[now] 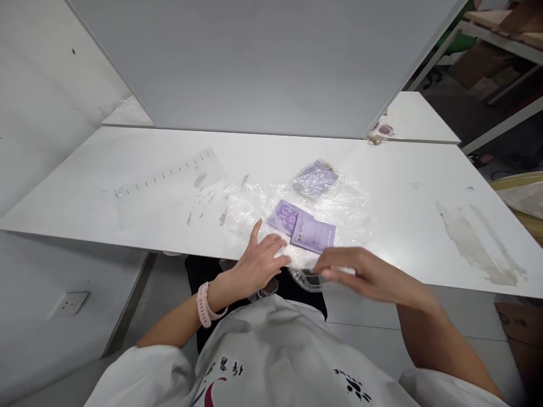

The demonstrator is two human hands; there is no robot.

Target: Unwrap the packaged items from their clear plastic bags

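My left hand (259, 261) rests at the near edge of the white table (127, 186), fingers partly curled on a sheet of clear plastic wrap (348, 209). My right hand (360, 274) pinches a clear plastic piece (307, 278) at the table edge. Just beyond the hands lie two purple flat packets (303, 227) overlapping each other on the plastic. A third purple packet in crinkled wrap (316, 179) lies farther back.
A transparent ruler-like strip (169, 172) lies on the left of the table. Small wrapped items (380, 133) sit by the grey partition (263, 62). Smudges mark the right side (475, 243). A wall socket (70, 302) is low on the left.
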